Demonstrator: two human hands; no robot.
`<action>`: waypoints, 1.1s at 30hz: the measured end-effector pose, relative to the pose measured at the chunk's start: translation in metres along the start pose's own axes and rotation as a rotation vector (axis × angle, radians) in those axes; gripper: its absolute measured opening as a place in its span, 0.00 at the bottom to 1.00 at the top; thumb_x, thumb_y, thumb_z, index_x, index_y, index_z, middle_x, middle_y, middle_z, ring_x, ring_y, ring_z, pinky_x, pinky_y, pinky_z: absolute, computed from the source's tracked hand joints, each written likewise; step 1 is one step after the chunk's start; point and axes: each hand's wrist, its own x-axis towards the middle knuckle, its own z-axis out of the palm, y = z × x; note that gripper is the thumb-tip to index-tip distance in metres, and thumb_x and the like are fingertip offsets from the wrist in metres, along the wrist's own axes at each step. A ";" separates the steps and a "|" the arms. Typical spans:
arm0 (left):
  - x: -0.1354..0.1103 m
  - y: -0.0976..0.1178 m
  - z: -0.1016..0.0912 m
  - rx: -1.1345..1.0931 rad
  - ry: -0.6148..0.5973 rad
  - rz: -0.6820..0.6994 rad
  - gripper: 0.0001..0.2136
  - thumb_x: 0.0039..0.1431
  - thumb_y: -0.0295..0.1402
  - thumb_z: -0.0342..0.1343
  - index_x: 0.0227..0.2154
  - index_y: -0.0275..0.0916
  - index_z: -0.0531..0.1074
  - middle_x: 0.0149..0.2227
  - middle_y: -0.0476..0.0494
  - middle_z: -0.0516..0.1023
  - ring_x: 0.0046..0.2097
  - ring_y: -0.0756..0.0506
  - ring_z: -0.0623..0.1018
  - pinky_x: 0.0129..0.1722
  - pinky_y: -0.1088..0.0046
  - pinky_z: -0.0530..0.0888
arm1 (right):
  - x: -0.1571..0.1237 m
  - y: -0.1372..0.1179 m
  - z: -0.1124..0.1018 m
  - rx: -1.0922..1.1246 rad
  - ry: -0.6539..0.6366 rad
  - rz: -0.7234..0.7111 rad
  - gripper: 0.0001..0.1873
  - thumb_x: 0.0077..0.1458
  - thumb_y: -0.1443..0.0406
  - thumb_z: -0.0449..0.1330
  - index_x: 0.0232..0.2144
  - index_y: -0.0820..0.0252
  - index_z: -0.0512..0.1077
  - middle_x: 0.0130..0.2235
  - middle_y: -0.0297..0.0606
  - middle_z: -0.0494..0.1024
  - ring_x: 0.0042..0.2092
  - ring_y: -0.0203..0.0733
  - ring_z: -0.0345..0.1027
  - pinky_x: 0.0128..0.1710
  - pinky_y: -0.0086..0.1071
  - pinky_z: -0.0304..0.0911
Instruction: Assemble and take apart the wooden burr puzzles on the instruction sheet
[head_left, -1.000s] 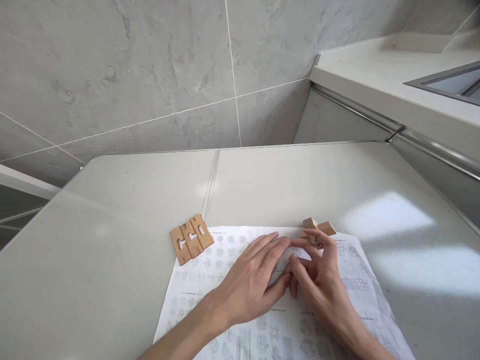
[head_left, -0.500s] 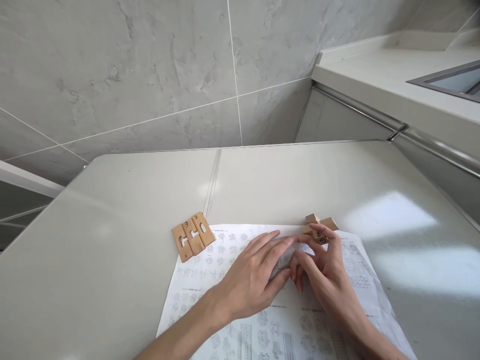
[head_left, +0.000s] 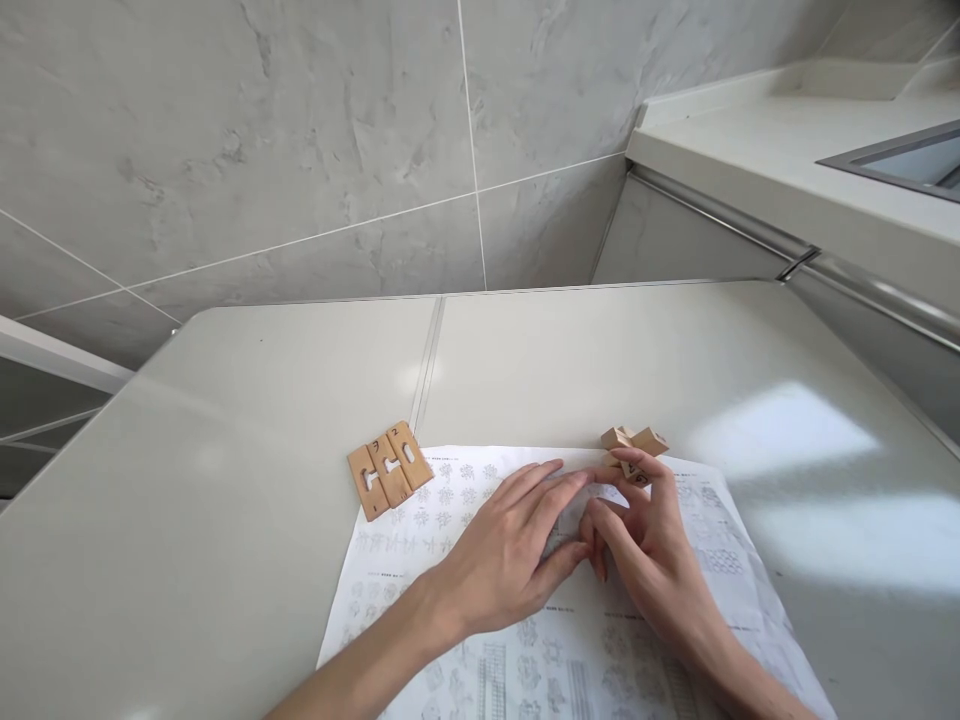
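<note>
My left hand (head_left: 517, 545) lies across the printed sheet (head_left: 405, 610), its fingers stretched out toward the right hand. The fingertips of both hands meet or nearly meet. My right hand (head_left: 637, 530) is bent, with its fingers curled round a small cluster of wooden puzzle pieces (head_left: 636, 440) at the sheet's far edge. Dark handwritten marks show on one piece under the fingers. A tan bit of wood seems to show between thumb and fingers, largely hidden. Three flat notched wooden pieces (head_left: 390, 470), numbered by hand, lie side by side at the sheet's far left corner.
The sheet carries many small line drawings and lies on a pale glossy table (head_left: 225, 480) with a seam across it. Behind stands a grey tiled wall (head_left: 300, 150). A white counter (head_left: 720, 130) with a metal-edged sink is at the right.
The wooden cluster under my right hand has turned and shifted slightly left. The right fingers moved a little with it. My left hand has stayed almost still.
</note>
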 end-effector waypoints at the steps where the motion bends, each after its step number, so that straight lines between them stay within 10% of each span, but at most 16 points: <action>1: 0.000 0.000 0.000 -0.005 0.005 0.005 0.30 0.79 0.41 0.52 0.77 0.51 0.49 0.75 0.44 0.66 0.77 0.35 0.62 0.73 0.46 0.69 | 0.000 0.000 0.000 -0.003 -0.004 0.006 0.22 0.67 0.62 0.60 0.59 0.46 0.58 0.46 0.37 0.75 0.23 0.33 0.68 0.20 0.31 0.70; 8: 0.001 0.002 -0.001 -0.027 0.003 -0.006 0.27 0.79 0.42 0.52 0.74 0.47 0.54 0.74 0.44 0.67 0.76 0.36 0.63 0.73 0.48 0.68 | -0.001 -0.002 0.000 0.003 -0.024 0.024 0.21 0.67 0.62 0.61 0.57 0.46 0.57 0.32 0.26 0.72 0.23 0.36 0.66 0.22 0.31 0.68; 33: 0.002 0.003 -0.002 -0.063 -0.006 -0.008 0.26 0.78 0.40 0.54 0.73 0.46 0.56 0.74 0.44 0.68 0.76 0.36 0.62 0.74 0.47 0.67 | -0.001 -0.001 0.000 -0.062 -0.033 -0.008 0.13 0.69 0.61 0.59 0.51 0.48 0.60 0.38 0.31 0.73 0.25 0.34 0.65 0.21 0.29 0.66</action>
